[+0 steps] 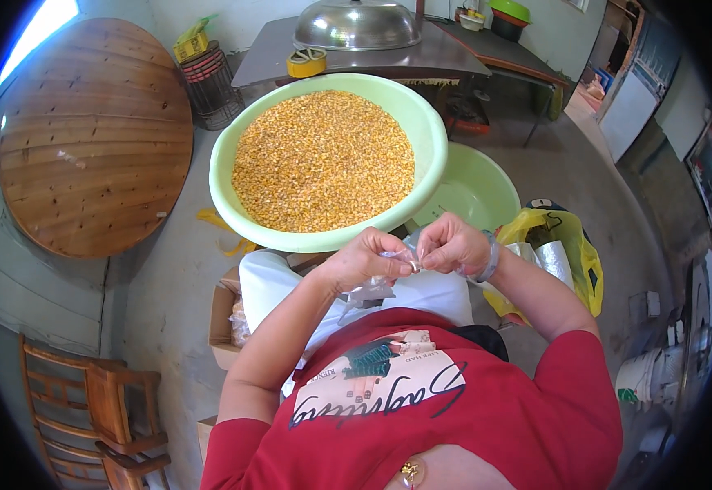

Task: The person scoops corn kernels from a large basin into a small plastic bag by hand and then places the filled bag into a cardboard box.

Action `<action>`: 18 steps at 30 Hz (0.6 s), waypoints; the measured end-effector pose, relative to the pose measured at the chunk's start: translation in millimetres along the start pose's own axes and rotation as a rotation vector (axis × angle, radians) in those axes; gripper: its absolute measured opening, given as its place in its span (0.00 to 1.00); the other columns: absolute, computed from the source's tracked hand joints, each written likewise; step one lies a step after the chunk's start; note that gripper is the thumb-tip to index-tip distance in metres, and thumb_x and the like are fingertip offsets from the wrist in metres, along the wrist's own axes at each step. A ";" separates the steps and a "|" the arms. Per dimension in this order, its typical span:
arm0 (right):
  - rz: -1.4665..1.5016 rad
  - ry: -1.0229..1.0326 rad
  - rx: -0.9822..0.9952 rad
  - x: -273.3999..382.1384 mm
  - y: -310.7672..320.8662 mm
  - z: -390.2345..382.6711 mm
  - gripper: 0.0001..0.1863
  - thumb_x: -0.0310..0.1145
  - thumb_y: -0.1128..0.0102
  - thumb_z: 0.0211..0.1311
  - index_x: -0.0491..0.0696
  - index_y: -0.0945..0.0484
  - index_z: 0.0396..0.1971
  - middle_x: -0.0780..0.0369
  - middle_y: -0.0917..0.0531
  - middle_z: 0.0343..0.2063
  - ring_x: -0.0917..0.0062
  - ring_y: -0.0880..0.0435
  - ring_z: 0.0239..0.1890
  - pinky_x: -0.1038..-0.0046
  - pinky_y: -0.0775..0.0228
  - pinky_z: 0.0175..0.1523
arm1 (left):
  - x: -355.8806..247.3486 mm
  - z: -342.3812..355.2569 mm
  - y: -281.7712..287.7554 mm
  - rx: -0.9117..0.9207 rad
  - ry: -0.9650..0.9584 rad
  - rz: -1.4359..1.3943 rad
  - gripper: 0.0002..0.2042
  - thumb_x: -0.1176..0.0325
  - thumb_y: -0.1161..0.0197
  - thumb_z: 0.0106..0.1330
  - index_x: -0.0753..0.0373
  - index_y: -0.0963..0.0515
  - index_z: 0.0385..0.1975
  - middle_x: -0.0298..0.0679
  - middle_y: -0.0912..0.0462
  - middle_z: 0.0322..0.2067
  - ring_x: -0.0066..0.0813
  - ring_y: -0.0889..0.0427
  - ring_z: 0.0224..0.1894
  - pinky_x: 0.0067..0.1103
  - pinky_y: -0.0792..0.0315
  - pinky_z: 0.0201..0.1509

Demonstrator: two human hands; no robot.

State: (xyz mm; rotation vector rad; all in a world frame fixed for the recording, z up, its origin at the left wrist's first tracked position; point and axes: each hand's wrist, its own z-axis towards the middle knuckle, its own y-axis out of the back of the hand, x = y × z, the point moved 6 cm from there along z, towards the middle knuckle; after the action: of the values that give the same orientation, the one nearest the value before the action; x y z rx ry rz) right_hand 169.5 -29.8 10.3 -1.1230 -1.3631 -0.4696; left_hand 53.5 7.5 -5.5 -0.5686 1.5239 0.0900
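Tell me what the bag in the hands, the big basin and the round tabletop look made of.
Bag: thin clear plastic film, crinkled and see-through.
Basin: pale green plastic, probably, with a smooth, evenly coloured rim.
Tabletop: wood, with visible planks, grain and a brown, slightly worn finish.

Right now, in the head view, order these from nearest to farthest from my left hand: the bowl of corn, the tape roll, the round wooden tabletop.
From the left hand:
1. Bowl of corn, just ahead.
2. Tape roll, beyond the bowl, on the table.
3. Round wooden tabletop, far left; its near edge rivals the tape, so that pair is close.

Yellow corn kernels (323,159) in pale-green basin (433,135)
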 end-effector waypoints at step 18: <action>0.019 0.127 -0.012 -3.7 -0.8 -5.2 0.04 0.26 0.41 0.51 0.43 0.25 0.21 0.68 0.30 0.11 0.86 0.37 0.11 0.82 0.48 0.16 | 18.2 10.6 -9.6 0.078 -0.096 -0.181 0.06 0.75 0.36 0.50 0.65 0.20 0.28 0.35 0.21 0.22 0.18 0.26 0.22 0.15 0.32 0.27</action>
State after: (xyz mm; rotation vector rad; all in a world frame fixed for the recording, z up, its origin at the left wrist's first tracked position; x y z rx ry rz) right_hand 170.8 -35.7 8.1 -1.0961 -1.2395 -0.5277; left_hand 68.4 -1.8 -20.6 -0.6283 1.3710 -0.0801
